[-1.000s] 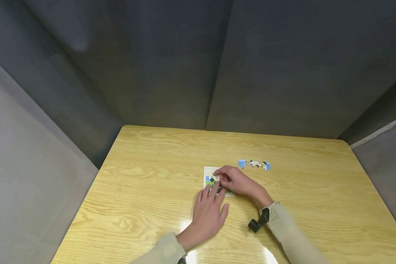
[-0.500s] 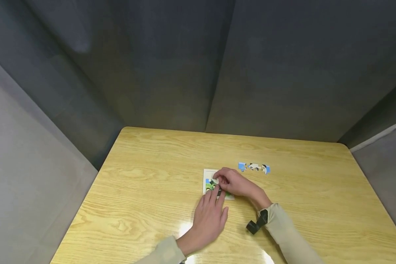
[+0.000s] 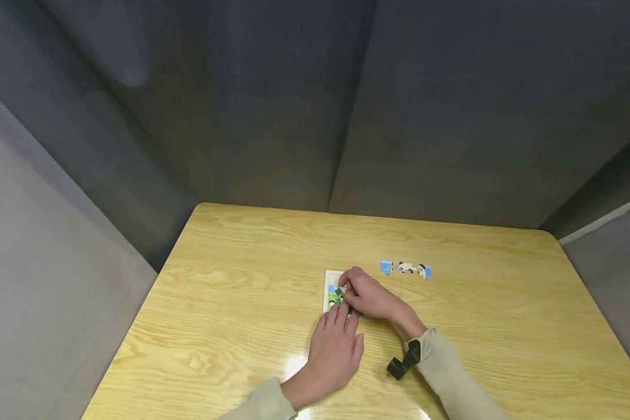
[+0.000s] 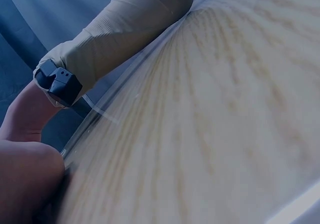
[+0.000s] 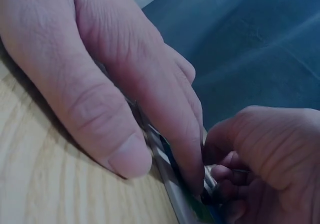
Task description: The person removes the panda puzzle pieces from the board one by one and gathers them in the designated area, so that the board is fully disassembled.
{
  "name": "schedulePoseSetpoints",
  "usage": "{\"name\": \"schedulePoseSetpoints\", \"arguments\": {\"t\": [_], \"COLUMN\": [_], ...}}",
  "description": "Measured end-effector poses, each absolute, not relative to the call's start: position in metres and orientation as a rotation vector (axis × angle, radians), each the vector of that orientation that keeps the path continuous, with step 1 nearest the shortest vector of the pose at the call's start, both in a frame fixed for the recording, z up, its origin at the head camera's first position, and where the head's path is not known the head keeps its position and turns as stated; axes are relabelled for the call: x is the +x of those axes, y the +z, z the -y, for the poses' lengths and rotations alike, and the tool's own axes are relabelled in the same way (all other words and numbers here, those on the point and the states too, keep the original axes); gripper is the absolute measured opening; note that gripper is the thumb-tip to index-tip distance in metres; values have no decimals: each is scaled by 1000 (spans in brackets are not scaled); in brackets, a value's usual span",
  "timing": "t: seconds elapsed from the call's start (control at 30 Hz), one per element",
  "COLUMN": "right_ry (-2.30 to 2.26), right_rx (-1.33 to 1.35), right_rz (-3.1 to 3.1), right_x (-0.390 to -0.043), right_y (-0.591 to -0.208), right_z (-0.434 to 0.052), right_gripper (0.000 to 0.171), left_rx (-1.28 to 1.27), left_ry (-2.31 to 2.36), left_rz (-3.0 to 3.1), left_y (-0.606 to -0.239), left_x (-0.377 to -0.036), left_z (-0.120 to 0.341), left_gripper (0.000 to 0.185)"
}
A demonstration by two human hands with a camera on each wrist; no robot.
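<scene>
A small panda jigsaw puzzle in a white frame (image 3: 329, 281) lies on the table, partly covered by both hands. My left hand (image 3: 333, 353) lies flat, its straight fingertips resting on the puzzle's lower part. From the right, my right hand (image 3: 374, 296) reaches over the frame, thumb and fingers pinching a puzzle piece (image 5: 210, 181), mostly hidden by the fingers. The right wrist view shows the left hand (image 5: 120, 83) large at the left and the right hand (image 5: 272, 159) opposite. In the left wrist view the right sleeve (image 4: 115, 38) shows, but the puzzle does not.
Three loose puzzle pieces lie in a row beyond the right hand: a blue one (image 3: 386, 268), one with a panda face (image 3: 406, 268) and a blue, black and white one (image 3: 424, 271). Dark curtain (image 3: 262, 116) stands behind the wooden table (image 3: 231, 280).
The right hand's pinching fingers have shifted slightly over the puzzle, covering more of its right side. The left hand stays on the puzzle's lower part. The loose pieces lie as before.
</scene>
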State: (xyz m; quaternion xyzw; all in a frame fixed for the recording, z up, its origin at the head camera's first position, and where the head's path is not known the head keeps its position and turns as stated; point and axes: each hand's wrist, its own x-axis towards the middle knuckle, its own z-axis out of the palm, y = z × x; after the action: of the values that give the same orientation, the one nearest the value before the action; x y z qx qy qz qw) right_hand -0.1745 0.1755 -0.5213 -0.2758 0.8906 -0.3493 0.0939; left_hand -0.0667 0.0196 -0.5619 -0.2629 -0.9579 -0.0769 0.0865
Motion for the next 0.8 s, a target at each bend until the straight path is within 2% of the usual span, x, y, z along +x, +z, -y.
{"name": "schedulePoseSetpoints", "arguments": {"t": [0.33, 0.8], "right_ry": [-1176, -1144], "right_rx": [-721, -657], "right_rz": [-2531, -2520], "right_x": [-178, -185], "right_y": [-524, -518], "right_z": [-177, -174], "right_gripper": [13, 21], "left_rx": [-771, -785], "left_ry": [-256, -323], "left_rz": [2867, 2837], "left_y": [-563, -563], "left_x": [-71, -70], "left_z": [-17, -10], "left_gripper": [57, 57]}}
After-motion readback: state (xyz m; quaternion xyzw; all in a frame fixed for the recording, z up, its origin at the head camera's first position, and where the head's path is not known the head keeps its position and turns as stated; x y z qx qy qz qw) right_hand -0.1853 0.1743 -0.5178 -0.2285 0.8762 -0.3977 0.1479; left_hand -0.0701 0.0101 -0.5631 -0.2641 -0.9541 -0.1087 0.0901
